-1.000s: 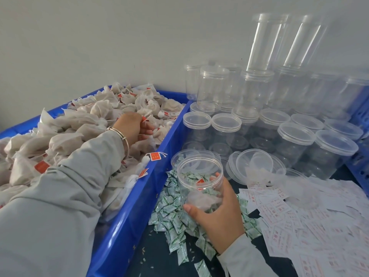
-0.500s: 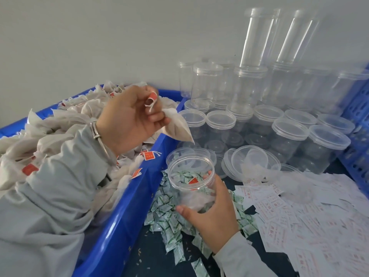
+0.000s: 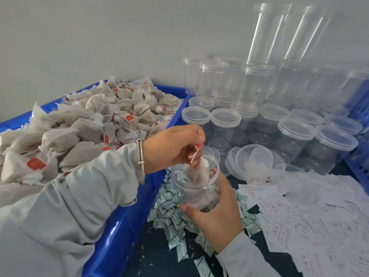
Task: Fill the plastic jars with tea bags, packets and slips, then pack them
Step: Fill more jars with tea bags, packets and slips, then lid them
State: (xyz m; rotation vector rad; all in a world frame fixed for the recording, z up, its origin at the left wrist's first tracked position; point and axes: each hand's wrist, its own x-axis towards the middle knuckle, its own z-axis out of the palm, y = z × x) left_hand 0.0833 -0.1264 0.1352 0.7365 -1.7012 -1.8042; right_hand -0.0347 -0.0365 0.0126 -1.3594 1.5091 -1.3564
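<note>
- Deep blue plastic crate [image 3: 119, 222], heaped with grey-white mesh tea bags [image 3: 83, 124], lies under and behind the left forearm; its near end is cut off by the frame, so how full it is cannot be judged.
- Stock of clear lidded plastic jars [image 3: 295, 134] stands beyond both hands; the farthest are blurred and cannot be counted. A careless withdrawal of either hand could topple the nearest.
- Spread of white paper slips with red print [image 3: 299, 212] lies to the right of the right hand; the print is too small to read.
- Scatter of green-and-white sachet packets [image 3: 169, 212] lies beneath and around the right hand, partly hidden by it.
- Open clear plastic jar [image 3: 196, 188] is gripped around its lower wall by the right hand [image 3: 217, 212], fingers curled about it. If the grip slackens, the jar could tip.
- Left hand [image 3: 171, 146], directly above the jar mouth, pinches the string and red tag of one tea bag [image 3: 196, 176], which hangs partly inside the jar. Released too soon, it could catch on the rim or spill out; the string could snag on the fingers.
- Contents at the jar's bottom are hard to make out through the wall.
</note>
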